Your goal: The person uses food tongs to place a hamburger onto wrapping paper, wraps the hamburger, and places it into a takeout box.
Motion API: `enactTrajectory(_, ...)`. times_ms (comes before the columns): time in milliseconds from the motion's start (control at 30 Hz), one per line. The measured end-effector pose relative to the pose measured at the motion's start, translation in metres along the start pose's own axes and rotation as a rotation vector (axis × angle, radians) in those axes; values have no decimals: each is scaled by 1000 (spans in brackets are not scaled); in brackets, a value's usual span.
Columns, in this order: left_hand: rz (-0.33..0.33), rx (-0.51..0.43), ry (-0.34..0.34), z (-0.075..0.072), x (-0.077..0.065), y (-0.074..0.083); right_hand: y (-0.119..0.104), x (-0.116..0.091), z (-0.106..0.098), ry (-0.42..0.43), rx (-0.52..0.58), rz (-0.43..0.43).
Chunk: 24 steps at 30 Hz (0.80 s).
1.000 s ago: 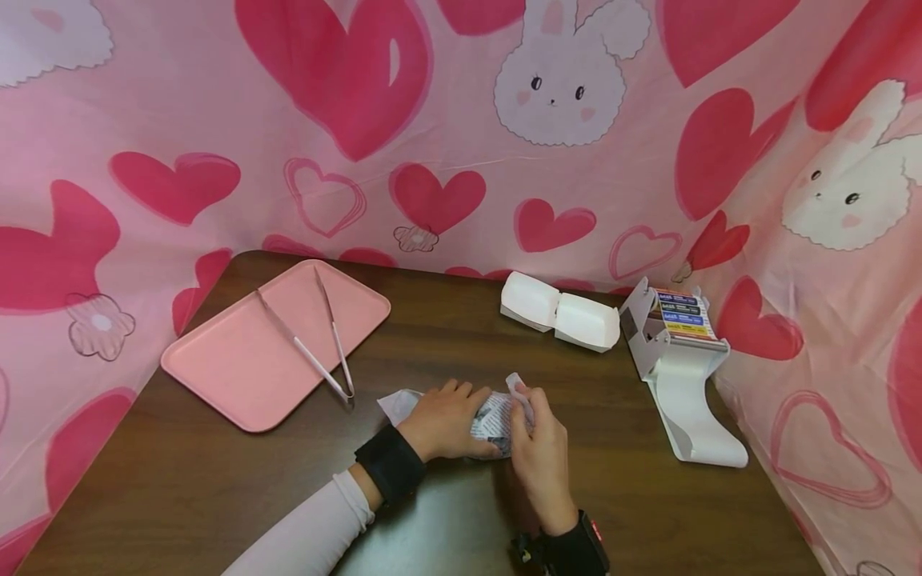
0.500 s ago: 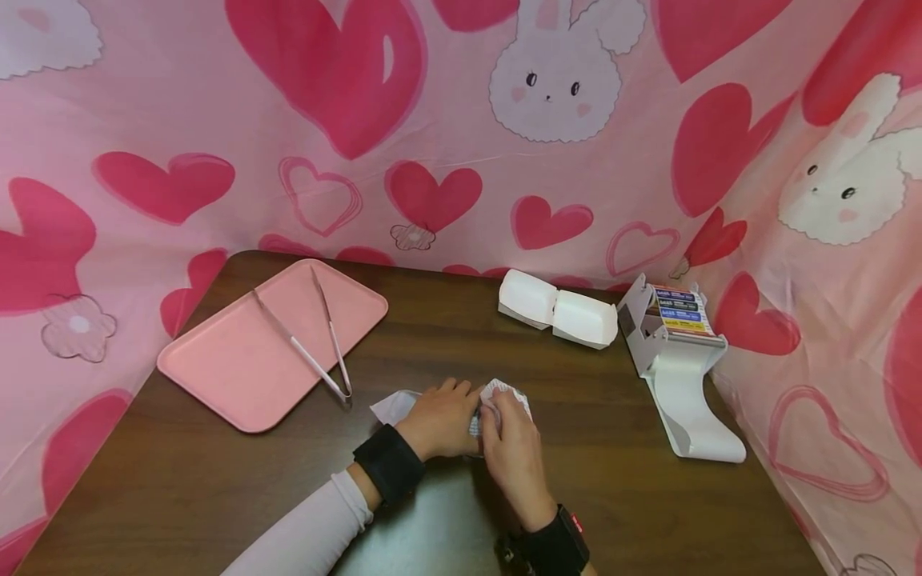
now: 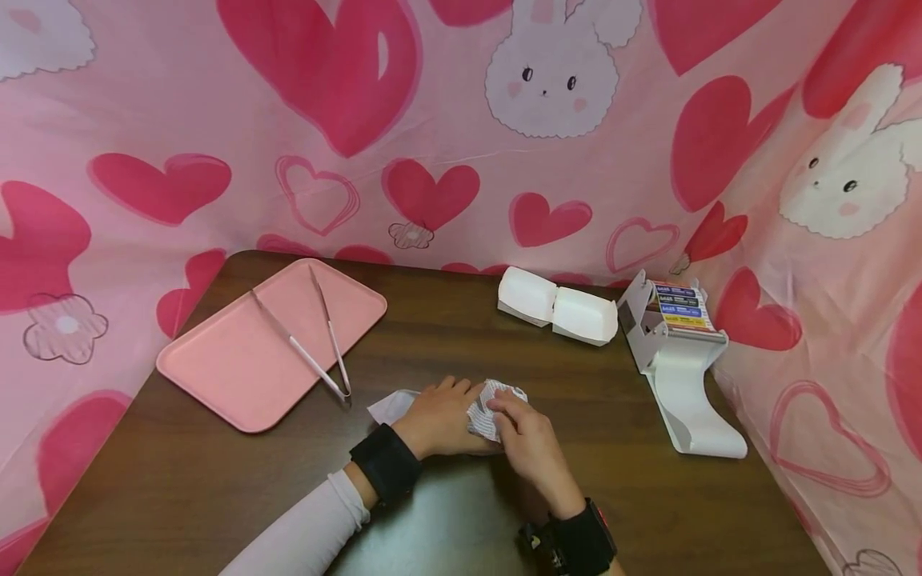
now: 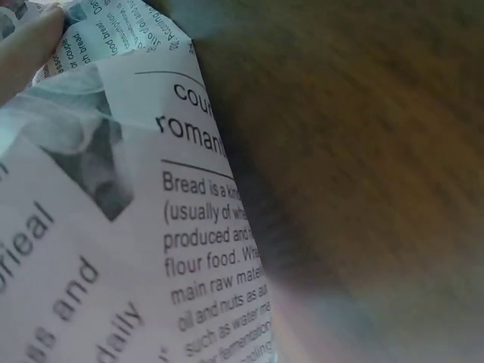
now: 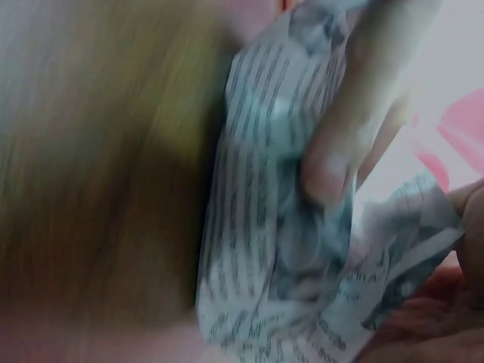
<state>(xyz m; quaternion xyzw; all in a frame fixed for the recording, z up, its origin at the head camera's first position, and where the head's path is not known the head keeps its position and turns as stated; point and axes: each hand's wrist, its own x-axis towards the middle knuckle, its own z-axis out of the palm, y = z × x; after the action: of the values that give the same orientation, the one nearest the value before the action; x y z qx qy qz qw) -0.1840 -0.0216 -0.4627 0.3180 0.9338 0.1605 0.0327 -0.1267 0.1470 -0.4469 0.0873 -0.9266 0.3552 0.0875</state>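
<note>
A bundle in newsprint-patterned wrapping paper (image 3: 483, 416) lies on the dark wooden table (image 3: 627, 496); what it wraps is hidden. My left hand (image 3: 442, 420) holds it down across the top, fingers toward the far side. In the right wrist view the thumb (image 5: 333, 166) of that hand presses against the printed side. At the bundle's right end my right hand (image 3: 536, 448) pinches a raised flap (image 5: 408, 249) of the paper. Large print on the paper (image 4: 204, 227) fills much of the left wrist view. A pale paper corner (image 3: 392, 406) sticks out left of my left hand.
Metal tongs (image 3: 317, 360) lie partly on a pink tray (image 3: 216, 368) at the left. An opened white food box (image 3: 555, 304) stands at the back. On the right is a dispenser (image 3: 670, 320) with a white strip (image 3: 695, 408) hanging out. A heart-patterned cloth (image 3: 432, 96) surrounds the table.
My right hand brought the paper flap leftward over the bundle, then moved back slightly to the right with its fingers loosened. The left hand stays on the bundle. The head view shifted slightly.
</note>
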Motion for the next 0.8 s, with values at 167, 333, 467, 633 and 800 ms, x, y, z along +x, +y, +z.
enactTrajectory(167, 6, 9, -6, -2, 0, 0, 11, 1, 1, -28, -2, -11)
enactTrajectory(333, 60, -14, 8, -5, -3, -4, 15, 1, 4, -12, -4, -36)
enactTrajectory(467, 95, -67, -7, -12, -9, -11, 16, 1, 6, -41, -23, -52)
enactTrajectory(633, 122, -111, -17, -15, -12, -16, 16, -1, 8, -61, -33, -66)
enactTrajectory(800, 135, -135, -41, -13, -14, -19, 16, -3, 12, -39, -38, -81)
